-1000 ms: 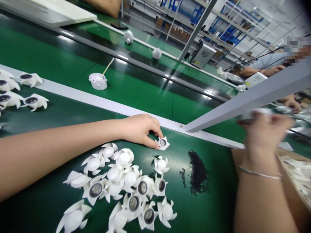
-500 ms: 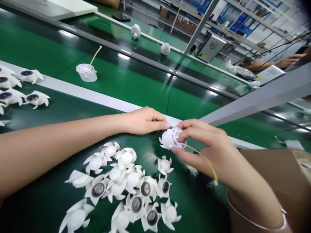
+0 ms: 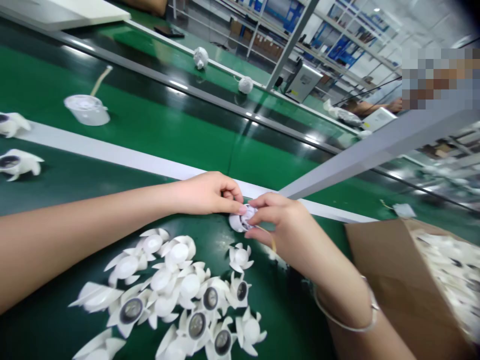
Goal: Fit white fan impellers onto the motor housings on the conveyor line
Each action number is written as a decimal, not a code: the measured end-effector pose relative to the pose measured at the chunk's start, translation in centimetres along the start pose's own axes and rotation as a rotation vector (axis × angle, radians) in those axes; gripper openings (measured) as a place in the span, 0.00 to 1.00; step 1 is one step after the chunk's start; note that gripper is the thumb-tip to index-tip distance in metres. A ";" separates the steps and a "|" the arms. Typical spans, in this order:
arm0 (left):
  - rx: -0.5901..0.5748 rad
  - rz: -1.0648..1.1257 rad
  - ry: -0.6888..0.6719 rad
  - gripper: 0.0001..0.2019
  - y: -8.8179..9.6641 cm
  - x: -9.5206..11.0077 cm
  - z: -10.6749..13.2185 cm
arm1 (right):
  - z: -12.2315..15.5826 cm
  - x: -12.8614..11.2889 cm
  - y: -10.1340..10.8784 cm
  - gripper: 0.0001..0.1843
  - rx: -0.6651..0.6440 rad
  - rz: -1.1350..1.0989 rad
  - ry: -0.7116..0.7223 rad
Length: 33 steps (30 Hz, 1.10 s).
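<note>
Both hands meet at a small white plastic fan housing (image 3: 237, 223) with a yellow wire trailing from its open end. My right hand (image 3: 285, 220) grips the housing's right side between thumb and fingers, a bracelet round the wrist. From the left, my left hand (image 3: 210, 192) has its thumb pressed on the housing's upper edge and its fingers curled; part of its grip is hidden. Just below lies a loose white fan impeller (image 3: 240, 257). A cluster of similar impellers (image 3: 189, 287) covers the bench nearer me, some showing dark-rimmed hubs.
Beyond the white edge strip (image 3: 112, 159), another white housing (image 3: 88, 110) with a wire stands on the green belt. More impellers (image 3: 17, 162) lie at far left. A cardboard box (image 3: 390, 280) of white parts stands at right, below a slanted metal post (image 3: 360, 150). Wrapped round parts (image 3: 245, 85) sit farther back.
My left thumb has come onto the housing, and my right hand has closed in around it. The view has turned right, bringing the box's contents into sight.
</note>
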State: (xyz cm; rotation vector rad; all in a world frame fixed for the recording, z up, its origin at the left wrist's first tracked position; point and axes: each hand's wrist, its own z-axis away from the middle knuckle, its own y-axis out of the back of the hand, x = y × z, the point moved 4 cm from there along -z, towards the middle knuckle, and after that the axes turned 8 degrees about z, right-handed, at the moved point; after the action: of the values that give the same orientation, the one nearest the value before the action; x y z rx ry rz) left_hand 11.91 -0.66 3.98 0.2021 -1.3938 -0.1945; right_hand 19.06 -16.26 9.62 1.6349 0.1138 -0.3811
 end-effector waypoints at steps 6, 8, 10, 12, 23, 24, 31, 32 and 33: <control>-0.082 0.083 0.093 0.16 0.5 -0.3 -0.8 | -0.2 -1.4 -0.6 0.04 -0.096 0.077 -0.179; -0.105 0.103 0.113 0.15 0.3 -0.4 -0.8 | -0.1 -1.5 -0.8 0.03 -0.088 0.077 -0.190; -0.116 0.134 0.126 0.16 0.0 -0.4 -0.7 | 0.0 -1.2 -1.1 0.03 -0.057 0.088 -0.207; -0.090 0.166 0.135 0.17 -0.2 -0.4 -0.5 | -0.1 -0.8 -1.3 0.04 -0.031 0.071 -0.188; 0.000 0.134 0.102 0.17 -0.3 0.9 1.1 | -0.1 0.0 -1.0 0.05 -0.011 0.074 -0.094; -0.008 0.110 0.080 0.16 -0.3 1.6 1.4 | -0.1 0.3 -0.7 0.09 0.022 0.119 -0.096; -0.446 -0.135 -0.356 0.18 -3.3 5.1 3.7 | 2.4 3.8 2.9 0.09 0.039 0.298 -0.305; -0.489 -0.136 -0.371 0.20 -3.7 4.9 3.8 | 3.0 3.9 2.8 0.10 -0.071 0.262 -0.284; -0.514 -0.135 -0.374 0.22 -3.9 4.6 3.8 | 3.5 4.0 2.5 0.11 -0.176 0.219 -0.253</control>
State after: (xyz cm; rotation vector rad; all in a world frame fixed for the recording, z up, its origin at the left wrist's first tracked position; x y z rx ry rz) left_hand 8.88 -5.71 8.01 -0.1783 -1.6493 -0.7217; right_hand 22.90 -20.54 10.58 1.3964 -0.2159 -0.3944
